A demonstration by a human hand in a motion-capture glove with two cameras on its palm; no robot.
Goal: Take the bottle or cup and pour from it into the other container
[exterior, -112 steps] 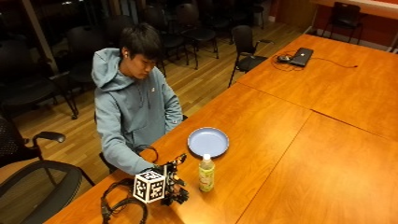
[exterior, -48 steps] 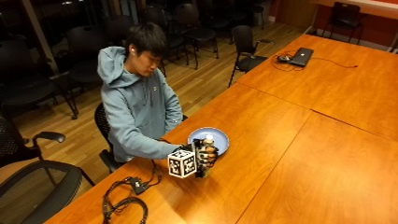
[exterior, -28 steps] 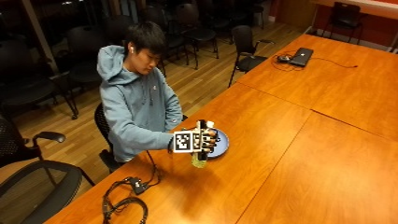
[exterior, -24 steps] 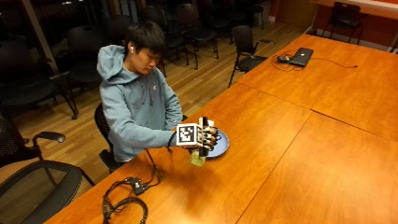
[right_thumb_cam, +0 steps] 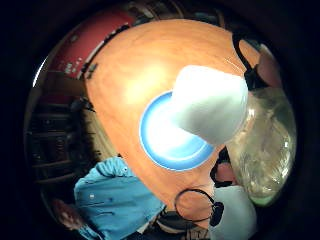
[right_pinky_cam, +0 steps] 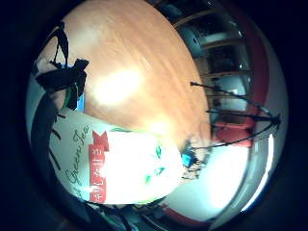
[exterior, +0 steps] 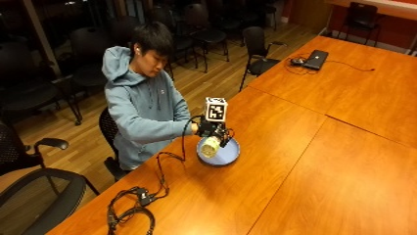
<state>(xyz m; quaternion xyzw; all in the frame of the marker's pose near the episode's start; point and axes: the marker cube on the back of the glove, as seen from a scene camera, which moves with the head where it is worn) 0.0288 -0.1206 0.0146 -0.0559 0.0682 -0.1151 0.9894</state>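
Wooden conference table carries a blue plate in front of the seated person. Gloved right hand has its fingers curled round a green tea bottle, held off the table and tipped over the plate. White cap points toward the plate's centre, above it.

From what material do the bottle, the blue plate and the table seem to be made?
The bottle: probably clear plastic, since light passes through its wall; white cap and a printed label.
The blue plate: smooth and slightly glossy, plastic or glazed ceramic, I cannot tell which.
The table: wood or wood veneer, with visible grain and a reflecting varnish.
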